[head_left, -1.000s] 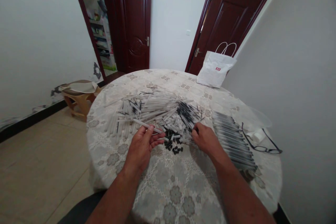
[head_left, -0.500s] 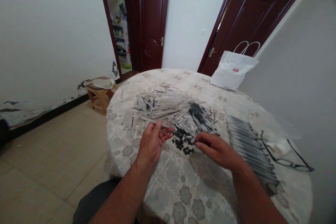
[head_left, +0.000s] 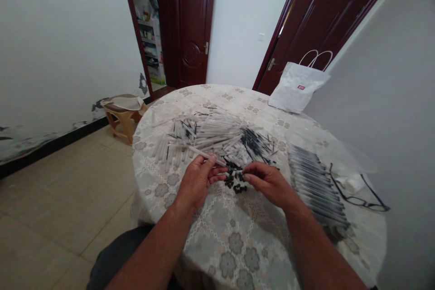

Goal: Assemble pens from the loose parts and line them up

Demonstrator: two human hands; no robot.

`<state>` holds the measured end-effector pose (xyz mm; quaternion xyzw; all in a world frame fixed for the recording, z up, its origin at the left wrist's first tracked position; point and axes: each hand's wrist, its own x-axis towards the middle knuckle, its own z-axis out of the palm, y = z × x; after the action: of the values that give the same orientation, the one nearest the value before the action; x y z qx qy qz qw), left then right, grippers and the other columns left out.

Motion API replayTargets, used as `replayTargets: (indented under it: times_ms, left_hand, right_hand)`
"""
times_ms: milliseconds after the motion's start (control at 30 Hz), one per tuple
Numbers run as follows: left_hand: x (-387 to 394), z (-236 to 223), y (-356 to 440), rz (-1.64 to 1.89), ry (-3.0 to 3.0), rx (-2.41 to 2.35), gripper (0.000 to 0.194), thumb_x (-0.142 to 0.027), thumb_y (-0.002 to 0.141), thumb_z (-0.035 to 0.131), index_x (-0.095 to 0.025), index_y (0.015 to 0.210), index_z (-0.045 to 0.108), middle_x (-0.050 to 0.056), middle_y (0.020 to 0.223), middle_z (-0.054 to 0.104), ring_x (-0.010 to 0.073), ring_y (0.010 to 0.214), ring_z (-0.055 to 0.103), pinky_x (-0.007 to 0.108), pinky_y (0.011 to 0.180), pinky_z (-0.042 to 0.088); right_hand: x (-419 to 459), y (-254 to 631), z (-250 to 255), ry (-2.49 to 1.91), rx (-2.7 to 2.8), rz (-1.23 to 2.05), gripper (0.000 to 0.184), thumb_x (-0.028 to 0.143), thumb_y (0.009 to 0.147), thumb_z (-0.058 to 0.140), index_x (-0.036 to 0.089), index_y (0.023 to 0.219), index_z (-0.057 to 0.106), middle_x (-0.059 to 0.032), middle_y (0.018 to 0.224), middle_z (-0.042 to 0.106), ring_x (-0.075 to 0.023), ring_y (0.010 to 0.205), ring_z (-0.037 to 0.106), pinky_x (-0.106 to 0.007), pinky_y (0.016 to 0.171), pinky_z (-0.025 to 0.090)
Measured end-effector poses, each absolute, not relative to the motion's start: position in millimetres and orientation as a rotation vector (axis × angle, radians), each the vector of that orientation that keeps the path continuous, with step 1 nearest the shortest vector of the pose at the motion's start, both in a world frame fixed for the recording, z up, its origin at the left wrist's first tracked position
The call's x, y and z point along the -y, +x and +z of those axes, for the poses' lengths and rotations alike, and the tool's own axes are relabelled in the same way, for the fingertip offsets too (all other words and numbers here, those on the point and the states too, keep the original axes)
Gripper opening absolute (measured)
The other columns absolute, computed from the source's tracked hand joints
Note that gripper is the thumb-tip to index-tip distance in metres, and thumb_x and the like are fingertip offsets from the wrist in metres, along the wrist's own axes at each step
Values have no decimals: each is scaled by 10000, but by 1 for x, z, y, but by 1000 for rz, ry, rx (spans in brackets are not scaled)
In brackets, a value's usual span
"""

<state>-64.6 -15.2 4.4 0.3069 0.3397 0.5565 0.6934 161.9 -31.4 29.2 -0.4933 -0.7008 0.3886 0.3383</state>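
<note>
My left hand (head_left: 200,176) holds a whitish translucent pen barrel (head_left: 199,151) between thumb and fingers, its far end tilted up to the left. My right hand (head_left: 267,181) is closed in a pinch just right of the small black pen parts (head_left: 239,188); whatever its fingertips hold is too small to make out. Beyond both hands lies a loose heap of whitish tubes (head_left: 212,131). Thin black pieces (head_left: 253,142) lie at the heap's right side.
Assembled-looking grey pens (head_left: 314,186) lie in a row on the right. Near them are black-framed glasses (head_left: 360,201) and a clear plastic bag (head_left: 340,154). A white paper bag (head_left: 299,88) stands at the back of the round, cloth-covered table (head_left: 234,235). Left of it is a stool (head_left: 124,115).
My right hand has come a little to the left, closer to my left hand and the barrel's near end. My left hand keeps its hold. The camera view has shifted slightly.
</note>
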Motion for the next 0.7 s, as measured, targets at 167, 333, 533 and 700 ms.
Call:
replayTargets:
  times_ms: [167,333,533,700]
  left_hand:
    - [15,5,-64,1202,675,-732,269,-361,859,766,-160,943,608,95,968,763,216,830,767,319,696,633]
    - [19,7,-62,1115,684,-678,267,-335,848,783,-154,949,614,98,931,771,206,801,766,308,697,630]
    - [22,9,-61,1096,646,-659,245,-292,849,781,-158,962,610,88,901,771,199,753,762,308,669,630]
    - [11,9,-69,1293,488,-669,204,-285,860,762,-157,876,605,62,846,761,198,793,764,292,675,629]
  right_hand:
    - [30,165,18,-1117,1497,1384,335,465,855,745,210,1072,725,-36,849,730,-121,570,571,-234,483,415]
    - [30,155,14,-1115,1449,1384,285,428,832,778,199,990,718,-29,833,729,-105,555,569,-221,488,427]
    - [30,137,12,-1220,1535,1105,253,441,883,716,192,876,670,34,646,600,-107,547,525,-223,518,405]
    - [25,158,18,-1396,1842,739,161,347,935,641,200,970,694,6,766,652,-144,680,583,-259,637,438]
